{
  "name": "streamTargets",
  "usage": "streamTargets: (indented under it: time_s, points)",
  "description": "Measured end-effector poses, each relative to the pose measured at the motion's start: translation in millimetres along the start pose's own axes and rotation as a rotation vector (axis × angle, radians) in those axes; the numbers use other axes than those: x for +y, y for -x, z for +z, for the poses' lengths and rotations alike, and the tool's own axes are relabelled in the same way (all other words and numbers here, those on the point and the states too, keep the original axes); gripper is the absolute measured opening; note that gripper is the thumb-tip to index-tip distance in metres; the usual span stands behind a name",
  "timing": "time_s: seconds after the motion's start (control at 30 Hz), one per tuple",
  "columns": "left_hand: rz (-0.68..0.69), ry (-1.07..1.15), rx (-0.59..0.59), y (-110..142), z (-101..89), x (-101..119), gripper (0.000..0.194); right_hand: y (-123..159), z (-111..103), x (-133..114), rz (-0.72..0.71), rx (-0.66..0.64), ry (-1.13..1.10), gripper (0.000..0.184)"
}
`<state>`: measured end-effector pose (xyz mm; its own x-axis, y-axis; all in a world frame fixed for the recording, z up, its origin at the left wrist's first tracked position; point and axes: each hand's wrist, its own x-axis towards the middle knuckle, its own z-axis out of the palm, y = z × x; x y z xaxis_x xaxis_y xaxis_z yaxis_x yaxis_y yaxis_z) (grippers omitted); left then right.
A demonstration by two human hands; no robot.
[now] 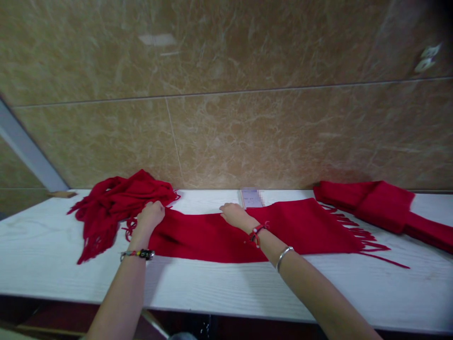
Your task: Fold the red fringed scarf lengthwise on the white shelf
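A red scarf [215, 238] lies stretched lengthwise across the white table, its fringe spread at the right end. My left hand [151, 218] is closed on the scarf's far left corner, fingers curled round the cloth. Along the far edge, near the middle, my right hand [236, 216] has its fingers bent and closed on the fabric; the fingertips are partly hidden. Slight ripples show in the cloth beside my left hand.
A crumpled red scarf [122, 203] lies at the left. Folded red scarves [375, 203] rest at the right by the tiled wall [283, 137]. A phone [251, 198] lies behind the stretched scarf. The white table's [205, 288] front edge runs below my forearms.
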<state>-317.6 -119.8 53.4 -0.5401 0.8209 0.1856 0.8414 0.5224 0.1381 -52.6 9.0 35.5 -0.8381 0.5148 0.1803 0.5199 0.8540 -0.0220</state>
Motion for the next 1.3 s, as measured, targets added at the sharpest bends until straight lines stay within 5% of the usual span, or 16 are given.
streamTargets:
  time_s: [0.27, 0.57, 0.77, 1.13, 1.3]
  points:
    - [-0.316, -0.057, 0.056, 1.4, 8.6, -6.0, 0.035, 6.8, 16.8, 8.9, 0.161, 0.086, -0.016, 0.023]
    - [-0.291, 0.044, 0.069, -5.8, 8.3, -18.3, 0.018, 7.7, 16.7, 9.7, 0.182, 0.141, -0.096, 0.022]
    - [-0.366, 0.081, 0.172, -10.4, 9.2, -24.6, 0.029, 5.5, 20.3, 13.5, 0.205, 0.206, -0.102, 0.028]
    - [-0.33, 0.059, -0.02, -2.0, 9.2, -22.5, 0.02, 8.0, 21.3, 10.0, 0.177, 0.246, -0.081, 0.028]
    - [-0.324, 0.083, 0.096, -2.2, 4.1, -15.6, 0.017, 8.2, 20.2, 8.9, 0.189, 0.245, -0.098, 0.023]
